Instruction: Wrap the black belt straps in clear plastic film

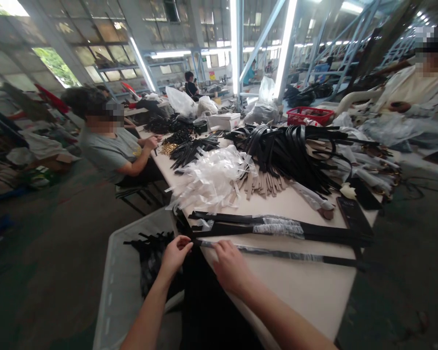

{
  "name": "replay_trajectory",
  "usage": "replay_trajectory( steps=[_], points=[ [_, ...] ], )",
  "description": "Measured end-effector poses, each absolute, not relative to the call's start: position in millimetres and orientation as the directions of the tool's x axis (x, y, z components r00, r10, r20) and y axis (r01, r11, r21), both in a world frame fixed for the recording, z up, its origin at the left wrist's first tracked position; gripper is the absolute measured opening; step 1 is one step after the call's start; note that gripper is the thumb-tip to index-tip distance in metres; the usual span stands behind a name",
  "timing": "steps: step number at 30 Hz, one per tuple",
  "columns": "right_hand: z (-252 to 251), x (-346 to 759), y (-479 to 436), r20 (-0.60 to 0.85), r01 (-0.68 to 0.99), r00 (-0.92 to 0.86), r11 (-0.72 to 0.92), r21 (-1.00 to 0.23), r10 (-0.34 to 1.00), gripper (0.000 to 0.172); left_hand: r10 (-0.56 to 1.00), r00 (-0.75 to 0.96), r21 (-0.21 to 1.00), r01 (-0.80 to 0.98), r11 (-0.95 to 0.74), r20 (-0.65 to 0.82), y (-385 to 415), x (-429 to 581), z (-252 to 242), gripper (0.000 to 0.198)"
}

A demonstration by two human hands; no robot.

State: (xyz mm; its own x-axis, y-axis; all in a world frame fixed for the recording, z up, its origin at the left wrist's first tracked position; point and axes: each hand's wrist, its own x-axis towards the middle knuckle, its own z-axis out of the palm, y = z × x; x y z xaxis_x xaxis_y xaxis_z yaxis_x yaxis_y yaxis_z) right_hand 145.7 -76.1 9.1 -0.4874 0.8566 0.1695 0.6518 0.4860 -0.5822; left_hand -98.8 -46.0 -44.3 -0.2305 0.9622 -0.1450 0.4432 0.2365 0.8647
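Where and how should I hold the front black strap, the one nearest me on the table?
Probably pinch the front black strap at its left end, coming from the left, where your left hand already is. That end reaches the edge of the table, while the long, thin rest lies nearly flat, leaving little to get under.

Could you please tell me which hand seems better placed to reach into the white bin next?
Left, I'd judge: the left hand is nearer the white bin, at the left end of the nearest strap, while the right hand lies farther over, on that strap.
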Motion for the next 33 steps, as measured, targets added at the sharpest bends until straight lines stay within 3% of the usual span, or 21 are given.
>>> replay_trajectory(
  steps=[6,13,19,22,23,25,26,28,30,31,33],
  points=[
    [-19.6,81.5,-53.3,0.129,0.757,-0.425,0.430,-0.492,0.896,0.028,0.890,-0.376,0.930,0.154,0.335,-0.258,-40.8,-88.9,-43.2,0.055],
    [-14.7,105.0,-54.2,0.263,0.770,-0.418,0.493,-0.405,0.870,0.012,0.968,-0.233,0.987,0.099,0.123,-0.097,-74.2,-68.3,9.0,0.037],
    [5.7,216.3,-45.4,0.226,0.862,-0.405,0.453,-0.227,0.886,0.014,0.882,-0.470,0.988,-0.148,-0.031,-0.043,-71.9,-116.2,34.2,0.040],
    [3.3,288.2,-42.9,0.174,0.908,-0.354,0.382,-0.171,0.919,0.016,0.902,-0.424,0.996,-0.080,0.048,-0.077,-46.2,-118.6,17.9,0.036],
    [1.1,310.0,-41.8,0.174,0.919,-0.337,0.364,-0.155,0.925,0.020,0.905,-0.421,0.997,0.008,0.075,-0.065,-36.6,-111.9,12.7,0.034],
    [-4.6,349.3,-38.1,0.194,0.935,-0.301,0.329,-0.134,0.934,0.046,0.905,-0.418,0.949,0.308,0.066,0.073,-19.1,-87.1,7.6,0.036],
    [-7.8,366.6,-35.2,0.205,0.940,-0.286,0.315,-0.128,0.936,0.061,0.916,-0.359,0.873,0.487,0.022,0.178,-11.7,-69.2,7.7,0.040],
    [-13.9,395.9,-26.3,0.196,0.942,-0.282,0.309,-0.128,0.939,0.084,0.946,-0.042,0.624,0.761,-0.179,0.322,0.6,-25.7,11.1,0.056],
    [-18.5,418.0,-13.2,0.131,0.935,-0.309,0.326,-0.138,0.942,0.099,0.893,0.392,0.411,0.792,-0.451,0.223,11.8,19.9,14.1,0.083],
    [-20.2,426.5,-5.8,0.074,0.929,-0.331,0.339,-0.148,0.941,0.103,0.840,0.528,0.341,0.773,-0.535,0.124,18.0,39.7,14.6,0.097],
    [-22.8,439.1,8.2,-0.059,0.916,-0.377,0.363,-0.174,0.924,0.103,0.762,0.642,0.254,0.754,-0.606,-0.086,31.9,67.2,13.6,0.112]
  ],
)
